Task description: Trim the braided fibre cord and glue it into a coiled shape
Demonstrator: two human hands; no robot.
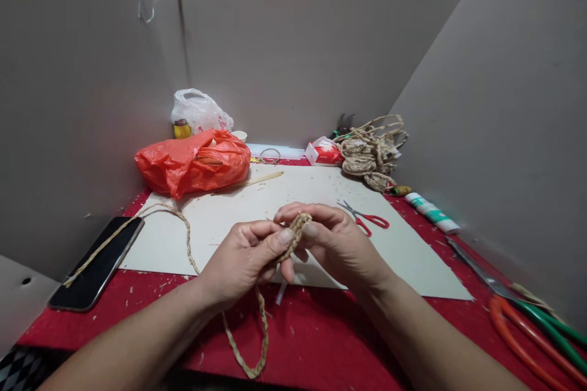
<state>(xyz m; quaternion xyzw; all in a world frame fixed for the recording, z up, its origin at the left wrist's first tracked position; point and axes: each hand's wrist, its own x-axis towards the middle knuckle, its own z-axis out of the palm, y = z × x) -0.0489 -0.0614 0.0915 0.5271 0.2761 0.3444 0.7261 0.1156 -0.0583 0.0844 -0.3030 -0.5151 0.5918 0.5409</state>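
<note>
Between both hands is a small coil of braided straw cord (pixel 296 237), held over the near edge of a white sheet (pixel 413 256). My left hand (pixel 247 253) pinches its lower left side with thumb and fingers. On the upper right side, my right hand (pixel 337 241) grips the coil, its thumb pressed on the front. A loose length of the braid (pixel 262 330) hangs in a loop below my left hand. More of that braid (pixel 187 238) curves across the sheet and over a black phone (pixel 98 263). Some fingertips are hidden behind the coil.
Small red-handled scissors (pixel 362 218) lie right of my hands. Large shears (pixel 518 311) rest at the right edge. Behind are a red plastic bag (pixel 192 165), a white bag (pixel 202 111), a tissue pack (pixel 323 151) and bundled straw braids (pixel 371 156). Grey walls enclose the red table (pixel 312 336).
</note>
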